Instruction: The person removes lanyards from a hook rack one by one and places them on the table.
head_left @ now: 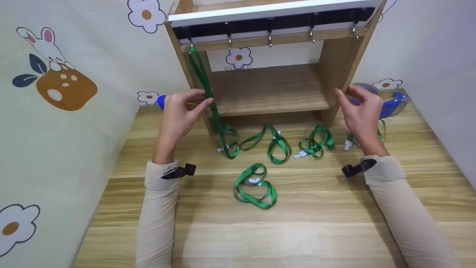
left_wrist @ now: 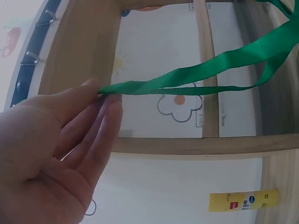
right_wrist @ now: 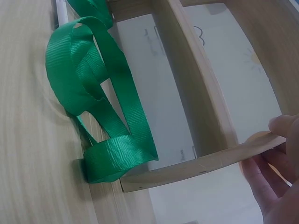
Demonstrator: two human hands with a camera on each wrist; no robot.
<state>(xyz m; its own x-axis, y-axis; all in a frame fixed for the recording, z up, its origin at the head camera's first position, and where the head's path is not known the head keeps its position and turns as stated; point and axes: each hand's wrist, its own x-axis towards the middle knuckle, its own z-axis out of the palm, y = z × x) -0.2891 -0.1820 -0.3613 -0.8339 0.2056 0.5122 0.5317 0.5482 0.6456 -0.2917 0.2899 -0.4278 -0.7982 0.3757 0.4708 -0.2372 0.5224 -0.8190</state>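
A green lanyard (head_left: 200, 72) hangs from the leftmost hook of a wooden shelf unit (head_left: 275, 89), its lower end lying on the table. Partway down, my left hand (head_left: 183, 111) pinches the strap between thumb and fingertips. In the left wrist view the pinched green strap (left_wrist: 201, 72) runs off to the right from the fingers. My right hand (head_left: 362, 111) grips the front edge of the unit's right side panel (right_wrist: 219, 156), thumb on one side and fingers on the other. Another bunched green lanyard (right_wrist: 100, 93) lies beside the unit in the right wrist view.
More green lanyards with white clips lie before the unit, including a looped lanyard (head_left: 273, 186) nearest me. Several metal hooks (head_left: 270, 39) line the dark strip above. A blue tape dispenser (head_left: 394, 104) stands at right. A yellow glue stick (left_wrist: 243, 200) shows beside the unit.
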